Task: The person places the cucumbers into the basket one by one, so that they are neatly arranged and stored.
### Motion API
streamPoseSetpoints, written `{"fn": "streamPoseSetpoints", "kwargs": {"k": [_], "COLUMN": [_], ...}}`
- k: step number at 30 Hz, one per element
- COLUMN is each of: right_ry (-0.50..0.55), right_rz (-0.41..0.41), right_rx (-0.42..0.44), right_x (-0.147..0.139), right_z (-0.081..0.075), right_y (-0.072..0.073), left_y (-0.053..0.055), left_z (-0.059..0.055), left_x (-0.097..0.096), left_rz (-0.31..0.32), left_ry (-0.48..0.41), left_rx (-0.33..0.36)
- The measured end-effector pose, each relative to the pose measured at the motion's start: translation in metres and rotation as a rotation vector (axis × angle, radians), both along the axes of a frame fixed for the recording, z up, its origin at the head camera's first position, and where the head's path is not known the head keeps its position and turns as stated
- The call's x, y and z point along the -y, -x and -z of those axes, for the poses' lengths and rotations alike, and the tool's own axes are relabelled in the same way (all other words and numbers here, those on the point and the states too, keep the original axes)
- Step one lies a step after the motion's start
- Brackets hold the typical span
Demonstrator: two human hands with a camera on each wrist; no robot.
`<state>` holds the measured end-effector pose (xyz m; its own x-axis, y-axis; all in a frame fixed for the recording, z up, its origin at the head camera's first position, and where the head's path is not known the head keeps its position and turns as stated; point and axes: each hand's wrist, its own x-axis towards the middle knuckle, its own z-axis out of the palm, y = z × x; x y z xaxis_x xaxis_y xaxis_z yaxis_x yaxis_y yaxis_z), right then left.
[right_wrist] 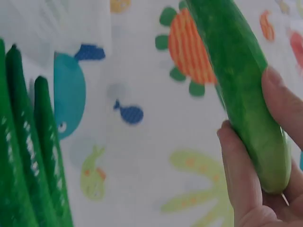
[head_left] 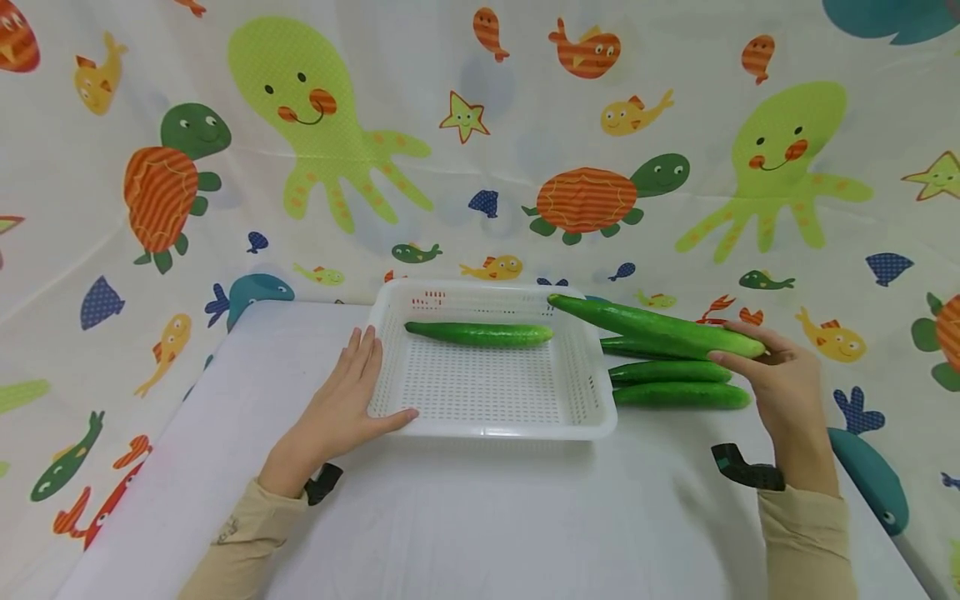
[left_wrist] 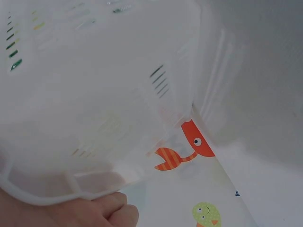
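Observation:
A white perforated plastic basket [head_left: 491, 431] stands on the table with one green cucumber [head_left: 480, 334] lying in its far part. At the basket's left side my left hand [head_left: 341, 396] rests with extended fingers along the wall, its thumb over the near rim. My right hand [head_left: 783, 367] grips a long cucumber [right_wrist: 241, 94] by its paler end, thumb on one side and fingers on the other. This cucumber slants up to the left, its far tip over the basket's right rim. Beneath it, three more cucumbers [head_left: 678, 395] lie side by side, right of the basket.
A white cloth covers the table [head_left: 480, 517]. Behind it hangs a curtain [head_left: 465, 192] printed with sea animals, which also shows past both table sides. Each wrist wears a black camera mount [head_left: 748, 471].

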<state>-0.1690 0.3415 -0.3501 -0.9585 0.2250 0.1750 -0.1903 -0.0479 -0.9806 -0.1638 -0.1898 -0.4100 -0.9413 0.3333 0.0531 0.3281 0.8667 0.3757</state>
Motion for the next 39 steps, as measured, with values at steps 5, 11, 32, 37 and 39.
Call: {"fn": "streamPoseSetpoints", "kwargs": {"k": [5,11,32,37,39], "right_ry": [-0.123,-0.247,-0.534,-0.502,-0.490], "right_rz": [-0.001,-0.086,-0.263,-0.254,-0.258], "right_rx": [0.038,0.077,0.312,0.361,0.371], "right_x": [0.032,0.072,0.188,0.197,0.200], "right_z": [-0.024,-0.046,-0.007,0.011,0.017], "right_y": [0.016,0.039,0.113,0.117,0.117], "left_y": [0.001,0.002,-0.001,-0.001,-0.001], "left_z": [0.000,0.001,0.001,0.001,0.000], "left_x": [0.000,0.000,0.000,0.001,0.001], "left_rz": [0.001,0.007,0.005,0.009,0.011], "left_ry": [0.001,-0.015,-0.013,-0.014,-0.015], "left_rx": [-0.009,-0.026,-0.034,-0.027,-0.026]}}
